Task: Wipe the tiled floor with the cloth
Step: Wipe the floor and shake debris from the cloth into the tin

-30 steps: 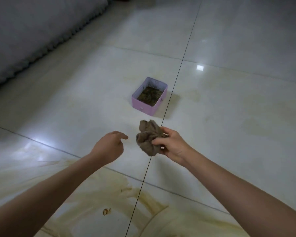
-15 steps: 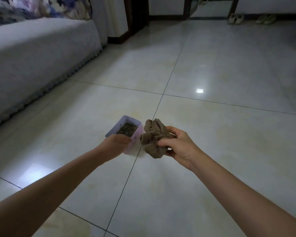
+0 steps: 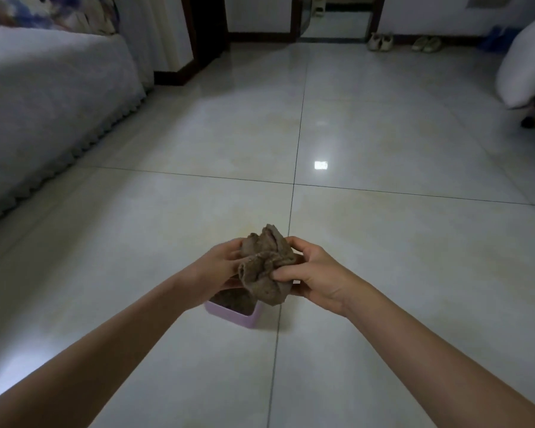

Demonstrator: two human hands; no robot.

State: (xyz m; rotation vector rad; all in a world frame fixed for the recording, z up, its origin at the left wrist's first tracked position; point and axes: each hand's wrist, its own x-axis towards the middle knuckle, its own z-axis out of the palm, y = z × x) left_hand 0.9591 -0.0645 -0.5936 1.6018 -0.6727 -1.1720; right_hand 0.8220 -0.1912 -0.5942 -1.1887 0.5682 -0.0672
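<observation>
1. Our left hand [image 3: 218,265] has its grip clamped on the cloth's [image 3: 264,267] left side.
2. The bunched cloth hangs in the air between both hands, above a pink box [image 3: 232,315].
3. Our right hand [image 3: 317,274] pinches its right side.
4. The cloth does not touch the tiled floor [image 3: 399,288]; we judge the wiping is not begun.

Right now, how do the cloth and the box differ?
Colour: the cloth is brown, the box pink. Shape: the cloth is bunched and crumpled; the box is a straight-walled open container with dark contents. Support: the cloth is gripped by the left hand and right hand above the floor; the box sits on the floor beneath it. Both are near the same tile seam.
</observation>
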